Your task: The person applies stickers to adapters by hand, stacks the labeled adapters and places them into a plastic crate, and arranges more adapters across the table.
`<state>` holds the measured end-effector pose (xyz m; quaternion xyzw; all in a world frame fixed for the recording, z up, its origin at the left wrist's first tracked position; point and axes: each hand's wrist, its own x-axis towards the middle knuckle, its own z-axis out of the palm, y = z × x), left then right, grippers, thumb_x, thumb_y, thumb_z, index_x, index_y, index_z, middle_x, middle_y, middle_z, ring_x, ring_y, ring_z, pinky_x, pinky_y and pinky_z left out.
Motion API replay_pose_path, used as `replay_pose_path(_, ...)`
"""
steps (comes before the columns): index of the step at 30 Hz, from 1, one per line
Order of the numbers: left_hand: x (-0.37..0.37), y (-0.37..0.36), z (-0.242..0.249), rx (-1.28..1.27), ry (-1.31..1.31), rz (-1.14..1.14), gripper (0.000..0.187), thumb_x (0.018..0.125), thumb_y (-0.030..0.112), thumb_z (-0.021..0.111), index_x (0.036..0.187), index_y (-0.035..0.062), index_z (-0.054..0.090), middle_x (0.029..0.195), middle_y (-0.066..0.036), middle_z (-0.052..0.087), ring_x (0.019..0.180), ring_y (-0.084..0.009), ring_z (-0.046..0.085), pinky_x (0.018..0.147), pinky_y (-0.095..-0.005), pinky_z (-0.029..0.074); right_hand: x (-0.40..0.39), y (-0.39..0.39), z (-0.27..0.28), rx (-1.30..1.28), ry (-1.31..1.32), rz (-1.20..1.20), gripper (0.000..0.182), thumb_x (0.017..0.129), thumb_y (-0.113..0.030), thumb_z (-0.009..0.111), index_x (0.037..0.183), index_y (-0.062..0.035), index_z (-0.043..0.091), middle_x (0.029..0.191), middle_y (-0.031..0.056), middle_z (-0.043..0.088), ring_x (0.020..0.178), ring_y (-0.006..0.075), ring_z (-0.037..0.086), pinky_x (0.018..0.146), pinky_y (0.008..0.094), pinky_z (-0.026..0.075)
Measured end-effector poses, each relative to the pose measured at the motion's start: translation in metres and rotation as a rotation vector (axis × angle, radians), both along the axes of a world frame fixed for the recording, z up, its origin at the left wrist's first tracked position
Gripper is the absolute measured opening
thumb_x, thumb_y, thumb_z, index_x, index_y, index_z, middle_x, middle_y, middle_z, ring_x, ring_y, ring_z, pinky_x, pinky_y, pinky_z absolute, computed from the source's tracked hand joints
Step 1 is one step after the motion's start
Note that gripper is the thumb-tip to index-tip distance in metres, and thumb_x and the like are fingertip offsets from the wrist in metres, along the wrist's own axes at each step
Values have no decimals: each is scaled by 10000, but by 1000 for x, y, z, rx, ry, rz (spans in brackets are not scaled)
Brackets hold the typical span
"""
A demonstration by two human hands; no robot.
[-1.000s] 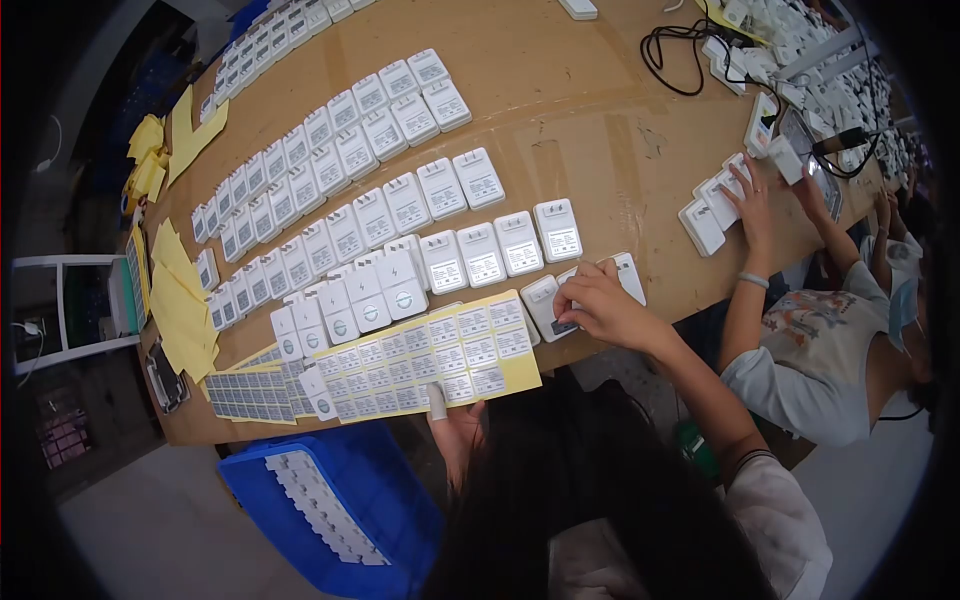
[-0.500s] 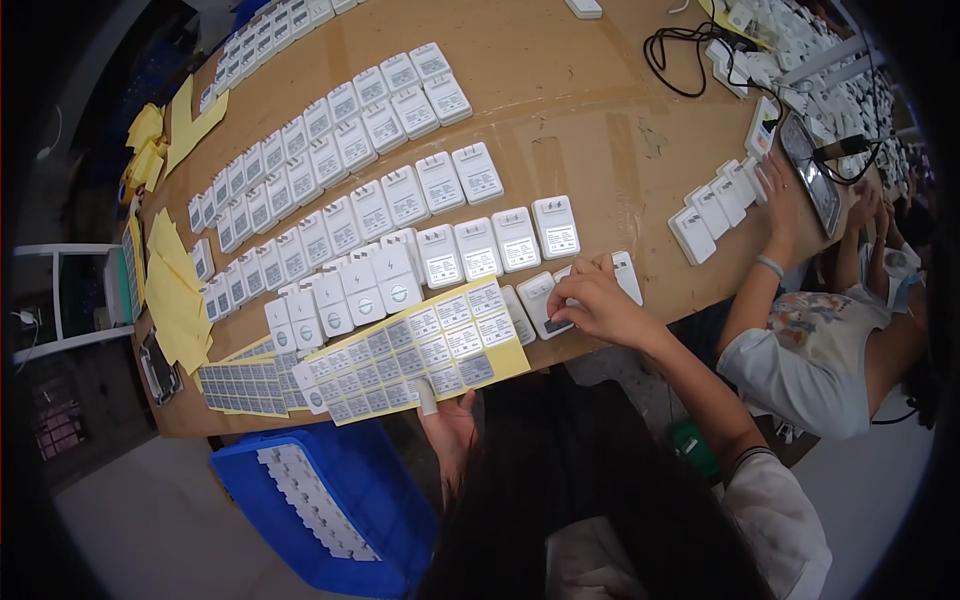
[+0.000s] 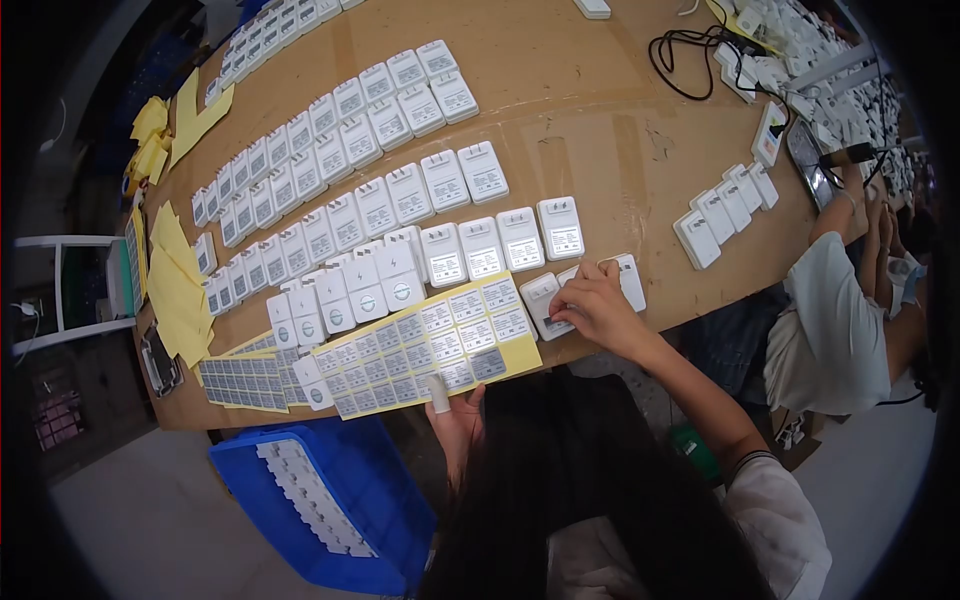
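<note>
My left hand [image 3: 458,425], with a white cover on one finger, grips the lower edge of a yellow sheet of printed labels [image 3: 519,352]. The sheet's right end lies close to a white plug adapter [image 3: 537,290] near the table's front edge. Over that adapter my right hand [image 3: 600,312] is bent down, its thumb and fingertips pinched on a small grey label [image 3: 563,326] against the adapter's face. Another white adapter [image 3: 630,283] shows just right of my fingers. Behind the sheet, blank-backed adapters [image 3: 402,290] lie stacked in an overlapping row.
Rows of labelled adapters [image 3: 366,206] cover the table's left half. Yellow backing paper [image 3: 178,290] and more label sheets [image 3: 245,382] lie at left. A blue bin [image 3: 300,510] stands below. At right are several adapters [image 3: 715,218], a black cable [image 3: 660,70] and a co-worker [image 3: 830,320].
The label sheet and my left hand have shifted slightly right. My right hand stays at the same adapter. The co-worker's hand has left the adapters at right and moved back toward the dark tablet-like object.
</note>
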<state>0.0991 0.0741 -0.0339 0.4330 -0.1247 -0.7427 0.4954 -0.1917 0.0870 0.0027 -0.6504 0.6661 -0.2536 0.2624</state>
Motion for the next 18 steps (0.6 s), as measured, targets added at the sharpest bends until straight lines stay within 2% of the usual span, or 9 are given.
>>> replay_pose_path(3, 1, 2, -7, -30, -65, -39, 394, 1081, 245, 500, 1357, -36, 481, 1278, -190, 632, 1084, -297, 696, 795, -402, 673, 4, 7, -15, -91, 184, 47, 241, 796, -175, 798, 1028, -186, 735, 954, -50, 677, 1004, 194, 527, 947, 404, 311)
replay_pose_path(6, -2, 3, -6, -39, -105, -89, 370, 1081, 224, 497, 1336, -44, 496, 1257, -197, 645, 1069, -305, 704, 822, -419, 671, 18, 11, -14, -198, 325, -14, 498, 765, -185, 827, 1243, -215, 687, 1038, -9, 669, 1076, 225, 525, 989, 434, 335)
replay_pose_path(9, -2, 6, -10, -49, -81, -112, 369, 1085, 227, 483, 1333, -46, 499, 1260, -206, 646, 1084, -324, 701, 854, -447, 664, 22, 12, 1, -321, 169, -196, 669, 765, -123, 823, 1379, -221, 576, 1116, 37, 659, 1199, 264, 523, 991, 434, 354)
replay_pose_path(10, -2, 7, -13, -51, -67, -120, 376, 1087, 232, 478, 1339, -47, 493, 1270, -210, 642, 1096, -334, 697, 867, -458, 660, 27, 14, 5, -335, 57, -289, 598, 742, -94, 840, 1298, -165, 633, 1129, 62, 660, 1191, 274, 539, 988, 435, 395)
replay_pose_path(13, -5, 11, -13, -19, -22, -169, 418, 1092, 253, 461, 1376, -54, 458, 1298, -225, 628, 1124, -364, 684, 905, -489, 641, 37, 20, 13, -420, -162, -247, 497, 751, -91, 834, 1220, -127, 676, 1162, 48, 660, 1170, 264, 560, 980, 413, 428)
replay_pose_path(14, -7, 12, -12, -3, -6, -190, 436, 1094, 261, 454, 1392, -56, 444, 1307, -230, 623, 1132, -374, 679, 918, -500, 634, 39, 22, 21, -405, -150, -126, 415, 755, -108, 835, 1149, -108, 705, 1178, 39, 662, 1150, 254, 584, 969, 391, 446)
replay_pose_path(17, -19, 18, -2, 12, 4, -236, 481, 1095, 282, 445, 1438, -52, 397, 1330, -248, 606, 1154, -394, 665, 950, -525, 613, 53, 19, 32, -353, -84, 17, 451, 731, -81, 845, 1160, -110, 708, 1175, 26, 685, 1139, 248, 600, 977, 376, 445)
replay_pose_path(18, -21, 22, -8, -121, 63, -264, 489, 1095, 291, 442, 1453, -38, 386, 1345, -259, 592, 1159, -397, 661, 964, -538, 602, 57, 19, 33, -318, -81, -19, 388, 748, -92, 834, 1119, -110, 725, 1155, 12, 689, 1120, 241, 608, 977, 378, 440)
